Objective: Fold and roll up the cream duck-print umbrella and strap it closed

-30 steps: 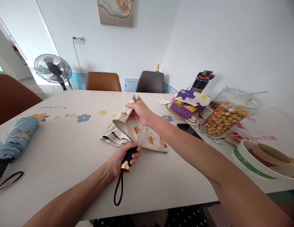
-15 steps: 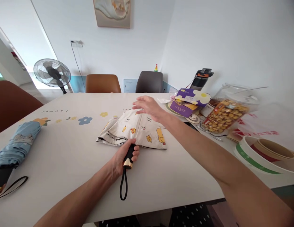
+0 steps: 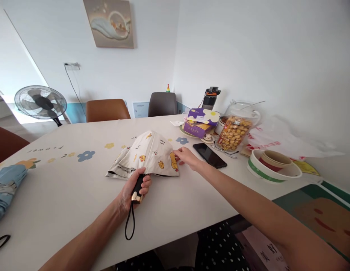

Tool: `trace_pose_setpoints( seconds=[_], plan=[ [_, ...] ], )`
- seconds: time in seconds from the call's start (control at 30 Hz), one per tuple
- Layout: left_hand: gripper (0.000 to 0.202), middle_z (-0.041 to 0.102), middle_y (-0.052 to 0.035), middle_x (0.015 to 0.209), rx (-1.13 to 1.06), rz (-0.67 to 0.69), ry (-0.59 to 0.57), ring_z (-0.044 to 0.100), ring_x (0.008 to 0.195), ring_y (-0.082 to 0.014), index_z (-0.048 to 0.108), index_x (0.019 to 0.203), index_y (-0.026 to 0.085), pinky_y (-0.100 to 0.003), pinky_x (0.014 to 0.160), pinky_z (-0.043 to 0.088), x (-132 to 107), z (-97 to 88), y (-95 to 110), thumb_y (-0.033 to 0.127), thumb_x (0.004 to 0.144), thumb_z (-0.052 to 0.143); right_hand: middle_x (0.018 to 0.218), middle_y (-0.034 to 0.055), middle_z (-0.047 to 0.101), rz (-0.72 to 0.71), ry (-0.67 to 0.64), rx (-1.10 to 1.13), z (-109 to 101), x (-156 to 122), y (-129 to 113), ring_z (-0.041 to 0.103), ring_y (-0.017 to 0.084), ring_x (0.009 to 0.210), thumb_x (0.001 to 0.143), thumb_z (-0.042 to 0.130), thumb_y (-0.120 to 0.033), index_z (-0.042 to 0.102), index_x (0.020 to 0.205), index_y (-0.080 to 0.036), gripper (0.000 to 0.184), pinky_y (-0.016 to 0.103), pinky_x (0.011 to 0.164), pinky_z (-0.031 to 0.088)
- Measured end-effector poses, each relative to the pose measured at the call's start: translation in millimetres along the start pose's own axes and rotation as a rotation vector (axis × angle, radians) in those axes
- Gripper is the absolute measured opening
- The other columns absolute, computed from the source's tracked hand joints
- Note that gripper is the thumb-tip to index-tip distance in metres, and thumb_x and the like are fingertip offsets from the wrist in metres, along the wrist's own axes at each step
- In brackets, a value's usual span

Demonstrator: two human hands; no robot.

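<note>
A cream folding umbrella point(image 3: 152, 154) with yellow duck prints lies on the table, its canopy collapsed but loose and spread in folds. My left hand point(image 3: 138, 182) is wrapped round its black handle, thumb up toward the canopy. A gold-coloured cap and a black wrist loop point(image 3: 130, 226) stick out below that fist. At the canopy's right edge, my right hand point(image 3: 186, 157) has thumb and fingertips bent in on the fabric beside a large duck print. The exact hold of those fingertips is partly hidden.
A blue folded umbrella point(image 3: 8, 188) lies at the left edge. Right of my right hand are a black phone point(image 3: 210, 155), glasses point(image 3: 227, 152), purple boxes point(image 3: 201, 122), a snack jar point(image 3: 235, 131) and paper bowls point(image 3: 273, 165). Chairs point(image 3: 107, 110) stand behind the table point(image 3: 79, 218).
My right hand has come down from above the canopy to its right edge. The left hand keeps its hold on the handle. The view has turned right, showing the whole phone.
</note>
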State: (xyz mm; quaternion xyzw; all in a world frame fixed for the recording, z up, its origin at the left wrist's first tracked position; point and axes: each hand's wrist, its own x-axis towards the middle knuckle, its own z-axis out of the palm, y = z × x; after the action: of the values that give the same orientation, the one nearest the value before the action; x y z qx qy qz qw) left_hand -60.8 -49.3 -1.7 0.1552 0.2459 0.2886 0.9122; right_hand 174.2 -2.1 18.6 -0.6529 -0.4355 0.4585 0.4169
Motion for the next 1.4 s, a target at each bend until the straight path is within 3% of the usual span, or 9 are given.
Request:
trace_pose_setpoints(
  seconds=[0.3, 0.53, 0.67, 0.73, 0.83, 0.97, 1.07, 1.23, 1.4],
  plan=[
    [0.03, 0.03, 0.0067, 0.051, 0.019, 0.013, -0.037, 0.028, 0.034, -0.0023, 0.034, 0.063, 0.019, -0.012, 0.03, 0.029, 2, -3.9, -1, 0.035, 0.084, 0.046, 0.047, -0.0003, 0.055, 0.002, -0.05, 0.174, -1, 5, 0, 0.05, 0.012, 0.04, 0.063, 0.07, -0.025, 0.054, 0.064, -0.017, 0.018, 0.023, 0.035, 0.04],
    [0.031, 0.035, 0.0065, 0.05, 0.199, 0.002, 0.118, 0.032, 0.033, -0.0021, 0.042, 0.066, 0.016, -0.012, 0.029, 0.028, 7, -4.8, -2, 0.043, 0.082, 0.049, 0.052, 0.0014, 0.056, -0.114, -0.159, 0.458, -9, -2, -56, 0.056, 0.014, 0.052, 0.069, 0.064, -0.022, 0.054, 0.064, -0.017, 0.012, 0.025, 0.049, 0.047],
    [0.032, 0.036, 0.0069, 0.051, 0.218, -0.035, 0.102, 0.031, 0.033, -0.0018, 0.043, 0.068, 0.016, -0.012, 0.029, 0.027, 7, -5.5, -4, 0.044, 0.08, 0.052, 0.064, 0.0018, 0.062, -0.205, -0.288, 0.791, 12, 2, -61, 0.059, 0.014, 0.064, 0.076, 0.057, -0.03, 0.054, 0.068, -0.018, 0.015, 0.027, 0.061, 0.05],
    [0.03, 0.034, 0.0072, 0.05, 0.157, -0.041, 0.058, 0.029, 0.033, -0.0016, 0.041, 0.066, 0.017, -0.012, 0.029, 0.027, 7, -6.3, -3, 0.042, 0.081, 0.05, 0.065, 0.0041, 0.062, -0.081, -0.252, 0.846, 29, 5, -45, 0.06, 0.016, 0.065, 0.079, 0.05, -0.039, 0.05, 0.062, -0.018, 0.027, 0.029, 0.059, 0.05],
    [0.03, 0.032, 0.007, 0.05, 0.089, -0.024, 0.03, 0.028, 0.033, -0.0019, 0.039, 0.066, 0.017, -0.012, 0.029, 0.028, 6, -6.1, -1, 0.04, 0.084, 0.046, 0.067, 0.005, 0.062, -0.052, -0.238, 0.731, 53, 8, -16, 0.059, 0.016, 0.063, 0.072, 0.056, -0.028, 0.054, 0.064, -0.016, 0.015, 0.028, 0.059, 0.049],
    [0.024, 0.036, 0.0058, 0.055, 0.019, 0.053, 0.065, 0.03, 0.036, -0.0022, 0.041, 0.07, 0.017, -0.011, 0.029, 0.03, 4, -2.8, 1, 0.035, 0.086, 0.045, 0.061, 0.0003, 0.058, -0.28, -0.077, 0.42, 70, 5, 3, 0.054, 0.015, 0.058, 0.066, 0.059, -0.022, 0.054, 0.064, -0.017, 0.007, 0.029, 0.057, 0.046],
    [0.021, 0.035, 0.0058, 0.056, 0.031, 0.032, 0.094, 0.029, 0.037, -0.0024, 0.041, 0.071, 0.017, -0.012, 0.028, 0.03, 4, -2.3, 1, 0.033, 0.083, 0.048, 0.073, 0.0015, 0.064, -0.456, -0.003, 0.255, 75, -4, 7, 0.058, 0.019, 0.077, 0.066, 0.062, -0.028, 0.058, 0.069, -0.02, 0.009, 0.034, 0.074, 0.047],
    [0.012, 0.042, 0.0034, 0.063, 0.13, 0.108, 0.124, 0.035, 0.043, -0.0022, 0.045, 0.074, 0.014, -0.01, 0.029, 0.029, 5, -5.5, -1, 0.017, 0.075, 0.057, 0.101, 0.0014, 0.066, -0.583, -0.176, 0.152, 84, -33, 4, 0.055, 0.02, 0.106, 0.072, 0.061, -0.039, 0.064, 0.097, -0.027, 0.028, 0.035, 0.095, 0.04],
    [0.024, 0.038, 0.0051, 0.057, 0.265, 0.078, 0.159, 0.032, 0.04, -0.001, 0.044, 0.064, 0.014, -0.01, 0.03, 0.028, 8, -5.5, -3, 0.021, 0.071, 0.065, 0.113, 0.0002, 0.063, -0.88, -0.156, -0.288, 90, -38, -12, 0.053, 0.023, 0.108, 0.078, 0.057, -0.037, 0.067, 0.096, -0.028, 0.023, 0.038, 0.097, 0.033]
  ],
)
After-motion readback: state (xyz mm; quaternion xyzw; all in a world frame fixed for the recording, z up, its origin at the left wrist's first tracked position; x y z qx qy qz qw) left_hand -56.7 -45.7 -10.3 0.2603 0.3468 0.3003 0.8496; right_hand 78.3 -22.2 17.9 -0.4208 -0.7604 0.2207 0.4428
